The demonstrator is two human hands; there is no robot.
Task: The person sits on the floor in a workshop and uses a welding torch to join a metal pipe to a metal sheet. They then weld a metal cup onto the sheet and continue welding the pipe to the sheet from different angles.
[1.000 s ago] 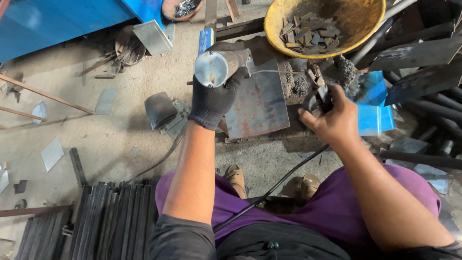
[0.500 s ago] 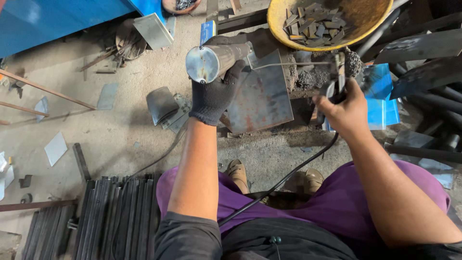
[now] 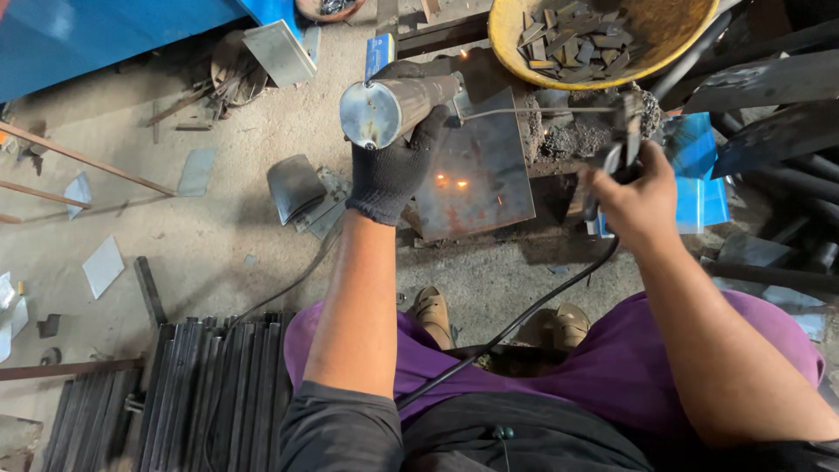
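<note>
My left hand (image 3: pixel 395 166), in a dark knit glove, grips a shiny steel tube (image 3: pixel 389 108) and holds it level above a rusty steel plate (image 3: pixel 476 170). My right hand (image 3: pixel 636 194), bare, is closed on a welding electrode holder (image 3: pixel 622 149). Its thin rod (image 3: pixel 533 111) reaches left and touches the far end of the tube. Small orange sparks lie on the plate below the tube. A black cable (image 3: pixel 516 323) runs from the holder down across my lap.
A yellow bowl (image 3: pixel 690 39) of small metal offcuts sits at the top right. Dark steel bars (image 3: pixel 183 393) are stacked at the lower left. Blue sheet (image 3: pixel 699 175) lies under the right hand. Loose metal scraps lie on the concrete floor; a blue panel (image 3: pixel 96 35) stands top left.
The right hand has swung the holder up so its rod now meets the tube's far end, and sparks have appeared on the plate. The left hand keeps its grip on the tube.
</note>
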